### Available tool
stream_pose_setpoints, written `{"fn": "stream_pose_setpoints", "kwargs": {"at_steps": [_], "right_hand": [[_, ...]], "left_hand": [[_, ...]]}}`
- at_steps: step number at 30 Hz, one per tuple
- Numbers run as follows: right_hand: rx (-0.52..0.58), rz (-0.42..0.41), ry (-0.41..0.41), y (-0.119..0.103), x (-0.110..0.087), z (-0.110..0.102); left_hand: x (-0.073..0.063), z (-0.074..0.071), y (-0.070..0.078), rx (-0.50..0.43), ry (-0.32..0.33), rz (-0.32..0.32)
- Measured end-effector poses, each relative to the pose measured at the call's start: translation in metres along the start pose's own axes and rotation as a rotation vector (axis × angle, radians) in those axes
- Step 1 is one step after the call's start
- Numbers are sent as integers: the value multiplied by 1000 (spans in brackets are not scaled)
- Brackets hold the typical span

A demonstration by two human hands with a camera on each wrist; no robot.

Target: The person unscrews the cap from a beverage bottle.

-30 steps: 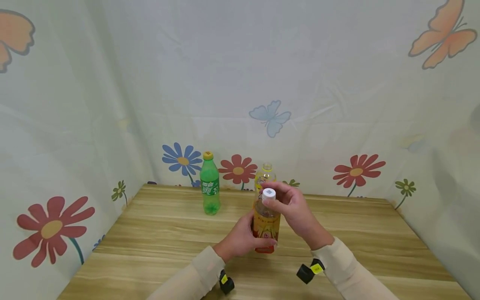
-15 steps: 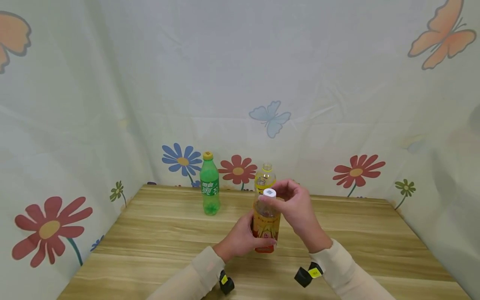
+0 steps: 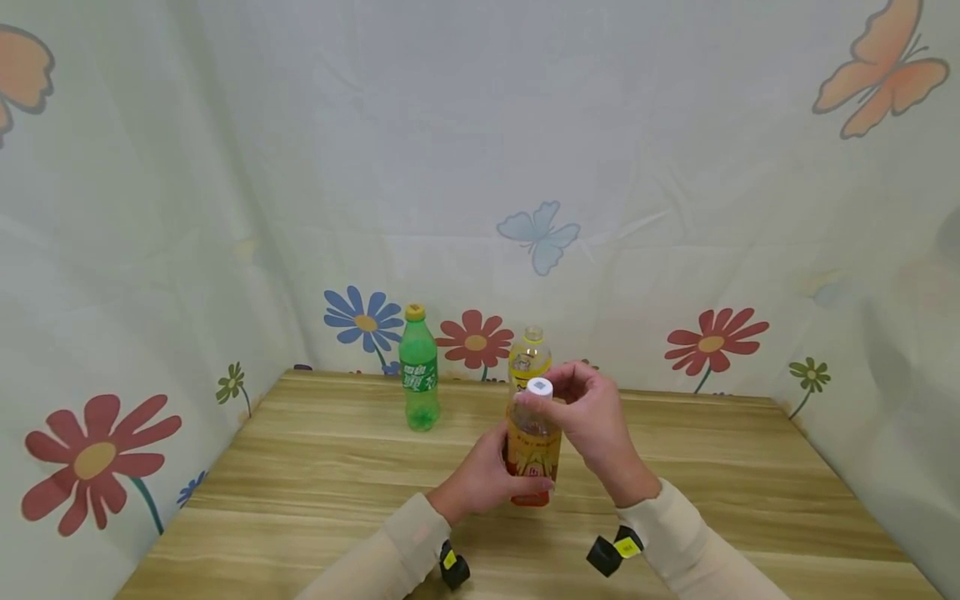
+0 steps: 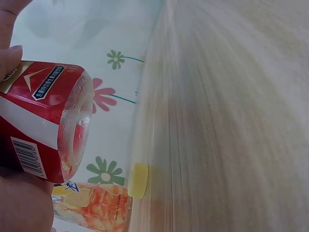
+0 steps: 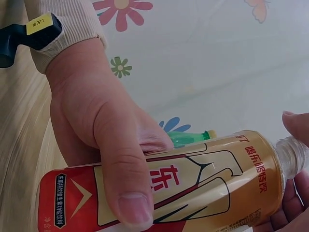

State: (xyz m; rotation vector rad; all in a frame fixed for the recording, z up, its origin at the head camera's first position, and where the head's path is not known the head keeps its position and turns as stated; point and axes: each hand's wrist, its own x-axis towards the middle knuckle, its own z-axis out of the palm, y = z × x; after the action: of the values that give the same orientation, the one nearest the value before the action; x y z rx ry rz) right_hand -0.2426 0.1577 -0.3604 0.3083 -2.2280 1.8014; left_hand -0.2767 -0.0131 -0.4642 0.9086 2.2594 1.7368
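My left hand (image 3: 487, 479) grips the body of a drink bottle (image 3: 534, 454) with a red and gold label, held upright. In the left wrist view the base of this bottle (image 4: 77, 125) appears raised off the table. The thumb and fingers of my right hand (image 3: 592, 417) pinch the white cap (image 3: 539, 387) at its top. The right wrist view shows the bottle's clear neck (image 5: 290, 155) beside the right fingertips. Behind stands a clear bottle (image 3: 531, 360) with a yellow label and an uncapped mouth, its lower part hidden. A yellow cap (image 4: 138, 181) lies near its base.
A green plastic bottle (image 3: 420, 375) with a yellow cap stands to the left on the wooden table (image 3: 337, 467). A white curtain (image 3: 420, 167) printed with flowers and butterflies hangs along the back and sides.
My right hand has shifted slightly left, its thumb sliding across the front of the white cap while the fingers drew back to the right. The left hand and bottle stay nearly still.
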Motion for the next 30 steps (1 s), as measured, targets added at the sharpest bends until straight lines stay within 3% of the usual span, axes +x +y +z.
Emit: {"fn": "stream_pose_setpoints", "kwargs": {"at_steps": [14,30], "right_hand": [[-23,-43,-57,3,1,-2],[149,-114,-280,13,9,-8]], "left_hand": [[1,-1,-4,-18,-9,-3],[-2,-2,-1,-39,-33,-7]]}}
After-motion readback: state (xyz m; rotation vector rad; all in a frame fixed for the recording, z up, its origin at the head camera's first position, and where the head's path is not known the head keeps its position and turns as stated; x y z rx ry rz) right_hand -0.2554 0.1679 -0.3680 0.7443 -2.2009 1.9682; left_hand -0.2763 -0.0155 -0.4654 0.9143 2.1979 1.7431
